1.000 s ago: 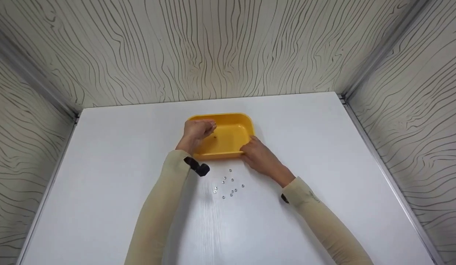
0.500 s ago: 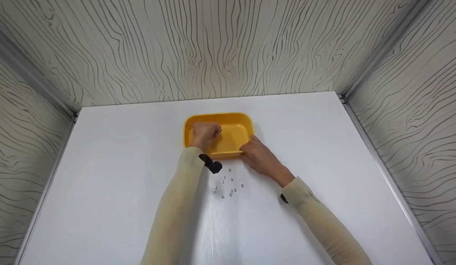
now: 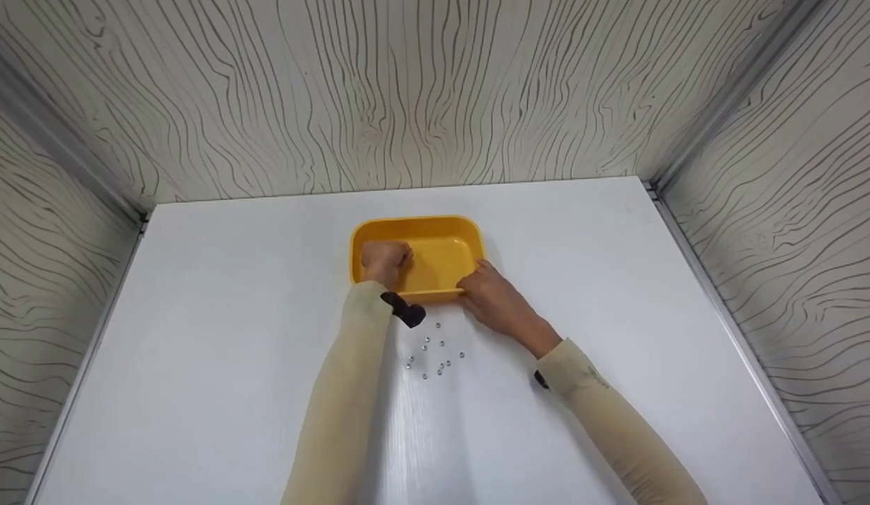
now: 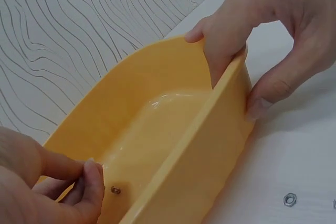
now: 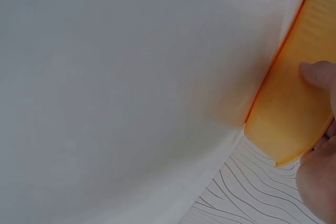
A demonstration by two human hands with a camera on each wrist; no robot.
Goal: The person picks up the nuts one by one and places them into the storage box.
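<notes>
A yellow plastic tray (image 3: 442, 265) stands toward the back of the white table. My left hand (image 3: 384, 261) is inside its left half, fingers curled; in the left wrist view thumb and fingertips meet, and nothing shows between them. Near those fingertips, a small nut (image 4: 115, 190) lies on the tray floor, looking brownish. My right hand (image 3: 502, 301) grips the tray's front right corner, with the thumb on the outer wall and fingers inside the rim. Several small metal hex nuts (image 3: 442, 344) are scattered on the table in front of the tray.
Wood-grain panels (image 3: 421, 98) enclose the white table (image 3: 210, 315) at the back and both sides. Metal profiles (image 3: 751, 351) run along the side edges. A black wrist camera (image 3: 405, 311) on the left sleeve hangs close to the tray's front rim.
My left hand has moved from above the tray's left rim down inside the tray, with its forearm shifting right. My right hand and the tray stay in place.
</notes>
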